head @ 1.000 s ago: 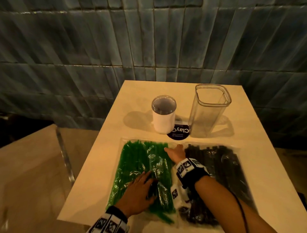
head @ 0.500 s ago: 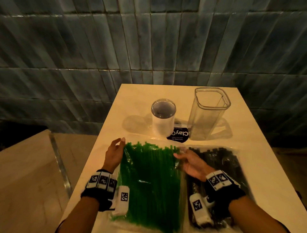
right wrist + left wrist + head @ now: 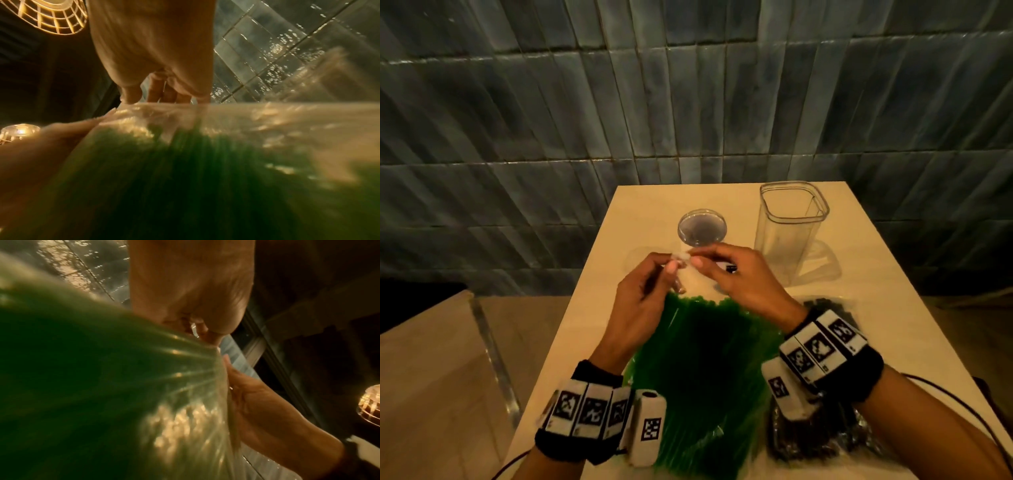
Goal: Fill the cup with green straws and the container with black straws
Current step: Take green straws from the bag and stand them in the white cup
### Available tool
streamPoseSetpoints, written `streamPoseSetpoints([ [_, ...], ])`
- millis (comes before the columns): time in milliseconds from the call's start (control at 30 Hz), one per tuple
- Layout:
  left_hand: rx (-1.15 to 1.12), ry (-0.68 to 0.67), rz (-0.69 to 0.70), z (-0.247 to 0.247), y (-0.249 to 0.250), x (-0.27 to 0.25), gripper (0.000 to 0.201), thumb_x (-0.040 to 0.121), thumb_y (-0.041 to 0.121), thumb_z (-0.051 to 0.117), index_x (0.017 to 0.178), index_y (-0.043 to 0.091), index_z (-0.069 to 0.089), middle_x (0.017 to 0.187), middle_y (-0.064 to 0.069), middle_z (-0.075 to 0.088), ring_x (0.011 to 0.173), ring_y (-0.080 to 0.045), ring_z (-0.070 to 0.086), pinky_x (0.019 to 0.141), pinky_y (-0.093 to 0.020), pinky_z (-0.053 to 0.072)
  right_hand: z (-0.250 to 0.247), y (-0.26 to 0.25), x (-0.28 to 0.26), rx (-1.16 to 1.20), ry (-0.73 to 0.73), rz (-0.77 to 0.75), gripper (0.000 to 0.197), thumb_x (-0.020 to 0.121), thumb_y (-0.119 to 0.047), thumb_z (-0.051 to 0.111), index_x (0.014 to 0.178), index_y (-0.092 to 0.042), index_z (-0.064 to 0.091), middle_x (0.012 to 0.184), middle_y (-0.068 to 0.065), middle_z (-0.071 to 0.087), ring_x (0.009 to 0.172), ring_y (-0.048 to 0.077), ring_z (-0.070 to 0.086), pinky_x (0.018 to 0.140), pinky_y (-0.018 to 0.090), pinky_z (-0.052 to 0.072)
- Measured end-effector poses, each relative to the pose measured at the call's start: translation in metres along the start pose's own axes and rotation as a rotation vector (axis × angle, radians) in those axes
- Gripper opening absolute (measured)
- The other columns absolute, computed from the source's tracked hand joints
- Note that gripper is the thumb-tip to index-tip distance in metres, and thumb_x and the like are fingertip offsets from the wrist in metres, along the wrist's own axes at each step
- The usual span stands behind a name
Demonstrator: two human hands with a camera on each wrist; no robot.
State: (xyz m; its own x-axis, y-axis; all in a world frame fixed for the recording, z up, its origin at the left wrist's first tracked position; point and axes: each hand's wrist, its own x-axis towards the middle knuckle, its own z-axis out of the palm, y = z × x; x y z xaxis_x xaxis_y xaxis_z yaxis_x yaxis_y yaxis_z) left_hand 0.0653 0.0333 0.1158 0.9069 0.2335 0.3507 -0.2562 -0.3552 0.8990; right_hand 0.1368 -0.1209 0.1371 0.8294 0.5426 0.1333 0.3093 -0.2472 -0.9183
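- Clear plastic of the green straws' bag (image 3: 688,274) is pinched at its far top edge by the left hand (image 3: 643,301), lifted above the counter (image 3: 592,308).
- Green straws (image 3: 709,370) hang inside, nearest us.
- Right hand (image 3: 743,284) pinches the same edge, touching the left.
- Behind: white cup (image 3: 702,228), then clear container (image 3: 789,226) further right.
- Black straws (image 3: 822,442) lie bagged, near right.

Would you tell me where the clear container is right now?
In the head view, the clear container stands empty at the table's far right, beside the cup.
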Motion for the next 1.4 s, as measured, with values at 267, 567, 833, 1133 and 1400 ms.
streamPoseSetpoints([
  [267,0.04,-0.105,0.033,0.014,0.019,-0.002,0.02,0.092,0.035,0.044,0.091,0.024,0.06,0.084,0.008,0.069,0.081,-0.007,0.066,0.071,-0.016,0.049,-0.015,-0.005,-0.012,0.01,-0.055,-0.066,0.015,0.09,-0.034,0.058,0.099,-0.025,0.065,0.093,-0.004,0.07,0.089,0.013,0.067,0.084,0.038,0.056],
  [567,0.121,0.141,0.084,0.012,0.017,0.023,0.021,0.097,0.02,0.047,0.081,0.03,0.054,0.072,0.003,0.064,0.07,-0.013,0.063,0.07,-0.021,0.046,-0.067,0.02,-0.038,-0.12,-0.065,-0.011,0.012,0.09,-0.027,0.058,0.094,-0.018,0.066,0.089,-0.006,0.069,0.082,0.003,0.064,0.076,0.017,0.054],
  [833,0.154,0.262,-0.029,0.009,-0.004,0.04,0.026,0.097,0.014,0.048,0.079,0.032,0.055,0.074,0.007,0.059,0.067,-0.007,0.055,0.071,-0.023,0.045,-0.107,0.06,-0.076,-0.354,-0.193,0.134,0.014,0.088,-0.034,0.06,0.089,-0.022,0.067,0.089,-0.01,0.067,0.087,0.004,0.062,0.081,0.024,0.051],
  [1133,0.194,0.108,0.001,0.042,0.004,0.044,0.019,0.097,0.016,0.046,0.081,0.023,0.053,0.071,0.009,0.058,0.064,0.003,0.052,0.071,-0.018,0.045,-0.107,0.048,-0.06,-0.379,-0.33,0.185,0.042,0.082,-0.054,0.054,0.118,-0.032,0.06,0.112,-0.014,0.06,0.103,0.005,0.057,0.092,0.026,0.046],
  [1400,0.429,0.26,-0.016,0.077,0.009,0.03,0.029,0.089,0.031,0.06,0.113,0.02,0.048,0.115,-0.001,0.049,0.105,-0.015,0.047,0.086,-0.025,0.04,-0.093,0.055,-0.042,-0.204,-0.185,0.232,0.023,0.082,-0.033,0.069,0.098,-0.017,0.073,0.09,-0.007,0.072,0.079,0.0,0.064,0.07,0.011,0.046],
])
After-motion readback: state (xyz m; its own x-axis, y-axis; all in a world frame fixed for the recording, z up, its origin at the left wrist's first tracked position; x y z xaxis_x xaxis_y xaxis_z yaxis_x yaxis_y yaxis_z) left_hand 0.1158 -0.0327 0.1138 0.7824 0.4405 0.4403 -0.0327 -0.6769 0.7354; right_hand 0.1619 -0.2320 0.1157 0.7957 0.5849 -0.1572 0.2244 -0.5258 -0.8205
